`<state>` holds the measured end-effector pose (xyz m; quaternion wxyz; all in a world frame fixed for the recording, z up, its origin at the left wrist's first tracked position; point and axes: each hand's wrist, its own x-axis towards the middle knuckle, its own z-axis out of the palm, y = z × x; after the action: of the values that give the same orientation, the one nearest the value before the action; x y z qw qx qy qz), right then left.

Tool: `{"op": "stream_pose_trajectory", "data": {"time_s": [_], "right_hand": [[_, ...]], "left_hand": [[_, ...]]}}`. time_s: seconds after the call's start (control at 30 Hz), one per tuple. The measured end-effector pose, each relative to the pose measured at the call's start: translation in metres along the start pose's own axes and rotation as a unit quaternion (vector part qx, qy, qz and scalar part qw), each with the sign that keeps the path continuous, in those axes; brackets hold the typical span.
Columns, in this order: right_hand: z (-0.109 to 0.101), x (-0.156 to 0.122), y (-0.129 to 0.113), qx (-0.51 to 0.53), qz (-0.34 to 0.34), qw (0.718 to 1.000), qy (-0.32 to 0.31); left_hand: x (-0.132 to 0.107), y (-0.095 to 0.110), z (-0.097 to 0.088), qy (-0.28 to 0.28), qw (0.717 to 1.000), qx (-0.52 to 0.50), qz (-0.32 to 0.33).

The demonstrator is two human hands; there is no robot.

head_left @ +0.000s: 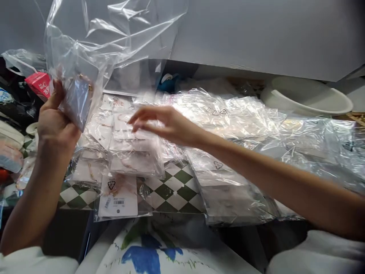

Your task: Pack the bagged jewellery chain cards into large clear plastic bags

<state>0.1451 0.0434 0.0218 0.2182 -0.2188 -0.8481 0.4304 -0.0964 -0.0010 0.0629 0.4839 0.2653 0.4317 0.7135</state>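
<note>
Left-hand fingers [55, 93] clamp a small clear bag [76, 102] above the bagged jewellery cards [134, 152]; right-hand fingers [142, 118], slightly apart, hover over them, where a careless brush could slide the slippery pile across the checked mat [176, 186].

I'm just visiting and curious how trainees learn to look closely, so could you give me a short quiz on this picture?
1. Which of the person's hands holds up the small clear packet?
2. True or false: the right hand is gripping a packet.
3. What two colours make up the checked surface under the packets?

Key:
1. The left hand.
2. False: its fingers are spread open above the packets.
3. Green and white.
</note>
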Motion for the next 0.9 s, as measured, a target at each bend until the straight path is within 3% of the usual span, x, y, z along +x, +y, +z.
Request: {"op": "stream_pose_trajectory", "data": {"time_s": [0.07, 0.17, 0.27, 0.37, 0.53, 0.6, 0.77, 0.9], "right_hand": [[-0.018, 0.037, 0.019, -0.004, 0.028, 0.997, 0.076], [-0.026, 0.095, 0.054, -0.047, 0.079, 0.989, 0.112], [-0.017, 0.141, 0.077, -0.08, 0.127, 0.983, 0.108], [-0.009, 0.163, 0.082, -0.095, 0.141, 0.982, 0.085], [-0.023, 0.156, 0.072, -0.106, 0.144, 0.984, -0.002], [-0.032, 0.146, 0.068, -0.091, 0.122, 0.988, -0.004], [-0.042, 0.123, 0.056, 0.025, 0.051, 0.994, 0.095], [-0.047, 0.101, 0.038, 0.169, 0.027, 0.972, 0.162]], "left_hand": [[0.001, 0.0, 0.001, 0.004, 1.0, -0.007, -0.002], [0.0, -0.002, 0.003, 0.026, 1.0, -0.001, 0.002], [-0.002, -0.004, 0.005, 0.044, 0.999, 0.019, -0.007], [-0.003, -0.005, 0.003, 0.049, 0.998, 0.026, -0.016], [0.001, 0.0, -0.002, 0.063, 0.997, -0.034, 0.002], [0.002, 0.002, -0.003, 0.065, 0.997, -0.045, -0.002], [0.001, 0.003, -0.002, 0.04, 0.998, -0.043, 0.006], [-0.003, 0.004, 0.002, 0.053, 0.997, -0.063, 0.007]]}}
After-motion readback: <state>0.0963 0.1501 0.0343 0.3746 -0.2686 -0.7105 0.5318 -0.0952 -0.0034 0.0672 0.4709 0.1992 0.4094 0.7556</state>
